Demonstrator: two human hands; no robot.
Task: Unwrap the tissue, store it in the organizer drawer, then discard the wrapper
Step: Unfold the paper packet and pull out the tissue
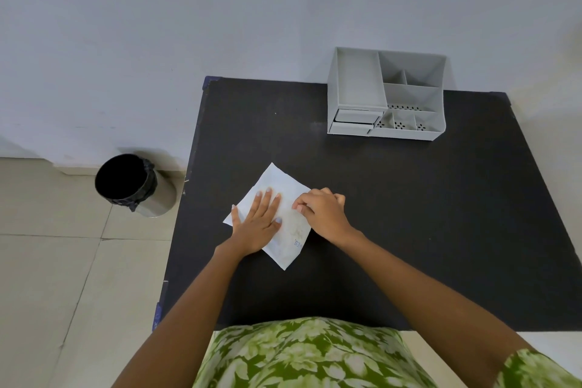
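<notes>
We see the left hand (256, 224) pressed flat and open on the white wrapped tissue packet (277, 181) lying on the black table (409, 198), the right hand (321, 209) pinching its edge, while the grey plastic organizer (385, 94) stands well apart and a black-lined bin (135, 184) sits on the floor.

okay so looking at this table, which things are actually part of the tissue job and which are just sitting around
Part of the job: wrapped tissue pack, pressed flat by the left hand and pinched at its edge by the right hand; grey desk organizer with its drawers; bin with black liner on the floor.

Just there: black table; nothing else lies on it.
</notes>
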